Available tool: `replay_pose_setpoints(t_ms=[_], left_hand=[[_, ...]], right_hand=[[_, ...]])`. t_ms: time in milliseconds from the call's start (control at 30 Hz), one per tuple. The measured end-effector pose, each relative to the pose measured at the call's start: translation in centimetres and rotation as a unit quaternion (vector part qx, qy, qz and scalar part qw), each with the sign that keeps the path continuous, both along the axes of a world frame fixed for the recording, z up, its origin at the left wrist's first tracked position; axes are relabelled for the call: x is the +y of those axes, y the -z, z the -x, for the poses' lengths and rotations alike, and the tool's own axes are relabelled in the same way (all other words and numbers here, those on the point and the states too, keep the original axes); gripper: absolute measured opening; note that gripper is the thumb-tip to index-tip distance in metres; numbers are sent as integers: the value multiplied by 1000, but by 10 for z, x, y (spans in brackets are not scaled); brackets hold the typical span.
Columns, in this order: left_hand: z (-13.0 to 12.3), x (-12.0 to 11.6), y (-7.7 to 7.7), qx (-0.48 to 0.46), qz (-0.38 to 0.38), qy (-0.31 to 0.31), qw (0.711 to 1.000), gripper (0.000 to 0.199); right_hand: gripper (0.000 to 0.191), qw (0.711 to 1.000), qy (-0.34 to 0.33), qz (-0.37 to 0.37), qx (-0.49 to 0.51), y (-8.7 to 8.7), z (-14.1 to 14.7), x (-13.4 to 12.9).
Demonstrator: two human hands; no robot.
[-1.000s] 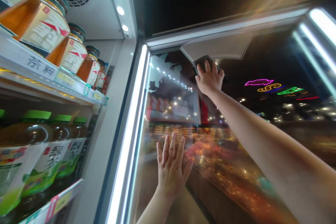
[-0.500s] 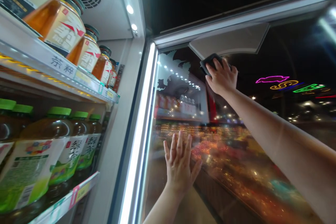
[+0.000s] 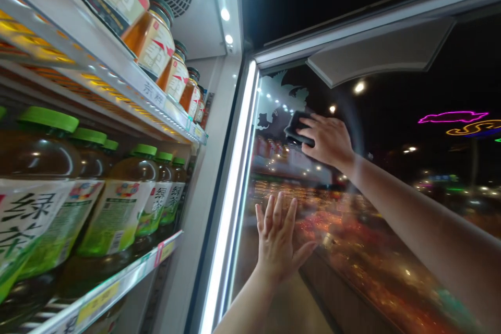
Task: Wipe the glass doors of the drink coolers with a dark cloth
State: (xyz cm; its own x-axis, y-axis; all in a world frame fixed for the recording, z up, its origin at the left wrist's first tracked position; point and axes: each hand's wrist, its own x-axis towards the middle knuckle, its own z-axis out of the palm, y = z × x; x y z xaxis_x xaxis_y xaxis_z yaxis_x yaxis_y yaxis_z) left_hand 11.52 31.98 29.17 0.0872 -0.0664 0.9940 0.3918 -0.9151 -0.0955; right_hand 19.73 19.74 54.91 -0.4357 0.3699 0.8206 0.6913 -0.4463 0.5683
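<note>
My right hand (image 3: 329, 141) presses a black sponge-like block (image 3: 299, 129) against the glass door (image 3: 336, 282), its fingers spread over the block's right side. The block's exact kind is hard to make out. Just up and left of it, a pale jagged patch (image 3: 284, 94) shows on the glass. Lower down, my left hand (image 3: 277, 250) lies on the pane with fingers apart and thumb out to the right, holding nothing. A bright light strip (image 3: 230, 193) runs along the door's inner edge, left of both hands.
On the left, an open lit fridge holds amber jars (image 3: 154, 44) on an upper shelf (image 3: 129, 68) and green-capped tea bottles (image 3: 113, 214) below. A pale panel (image 3: 379, 52) shows at the door's top. Neon signs (image 3: 454, 116) and blurred lights show through or in the glass.
My right hand has slid the block down and left across the glass, away from the pale panel. My left hand stays spread on the pane. The view has shifted left.
</note>
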Motion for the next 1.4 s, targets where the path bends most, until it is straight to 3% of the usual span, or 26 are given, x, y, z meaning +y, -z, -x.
replay_pose_setpoints(t_ms=[100,200,267,333,433,500,600,700,767,833,900,1000,1067,1167,1267,1333,1400], left_hand=[[7,10,9,5,31,-9,999,100],[8,17,13,19,57,-4,998,101],[7,17,13,31,72,4,997,101],[8,15,13,35,88,10,995,102],[11,12,13,41,105,15,994,103],[13,11,14,51,107,14,993,105],[13,12,17,52,97,2,994,105],[11,15,19,40,79,-11,996,107],[11,17,19,37,74,-13,996,107],[11,17,19,42,82,-8,996,106],[12,16,18,50,95,0,994,104],[13,13,17,55,107,11,993,103],[13,12,17,52,108,16,993,103],[15,12,16,49,106,20,993,101],[15,13,15,49,103,18,993,100],[14,12,17,44,100,16,994,100],[11,10,22,26,105,15,994,100]], right_hand=[[49,996,3,-71,57,-32,10,26],[56,994,34,-36,93,-45,42,75],[56,996,44,39,68,-30,59,99],[54,992,37,117,11,-2,64,106],[49,983,4,174,-58,37,51,84],[46,986,-17,154,-59,44,37,63],[49,997,-30,64,-7,16,24,56],[55,999,-22,6,44,-24,38,85],[56,998,-2,22,61,-35,56,110],[56,997,15,57,59,-23,69,127],[54,995,16,96,26,6,72,128],[48,984,-8,165,-66,51,55,99],[45,979,-20,177,-97,57,39,74],[47,995,-18,91,-44,25,27,55],[51,999,-11,19,37,-16,40,71],[54,997,0,43,60,-20,57,93],[58,994,14,98,53,-1,72,111]])
